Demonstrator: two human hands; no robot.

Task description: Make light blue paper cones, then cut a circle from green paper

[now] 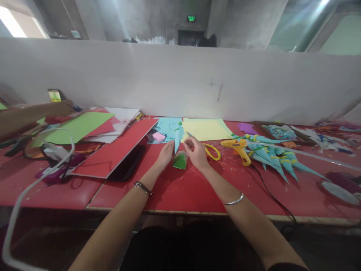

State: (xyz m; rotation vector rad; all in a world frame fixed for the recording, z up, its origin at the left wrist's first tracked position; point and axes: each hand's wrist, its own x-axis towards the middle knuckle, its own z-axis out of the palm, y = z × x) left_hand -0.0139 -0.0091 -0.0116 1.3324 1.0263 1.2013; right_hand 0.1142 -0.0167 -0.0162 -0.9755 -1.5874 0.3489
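Blue paper cone (177, 140) above the worktop (166, 194), between the hands; long axis near upright, narrow tip down. Left hand (164, 156) nearer: fingers closed on cone's lower left side. Right hand (197, 153) just right of cone, fingers bunched around a slim pointed tool (190, 134); cannot tell whether they touch the cone.

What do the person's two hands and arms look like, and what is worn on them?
The left hand and right hand wear no gloves. The left wrist has a dark bracelet; the right has a thin silver bangle. A black sleeve edge shows on the right arm.
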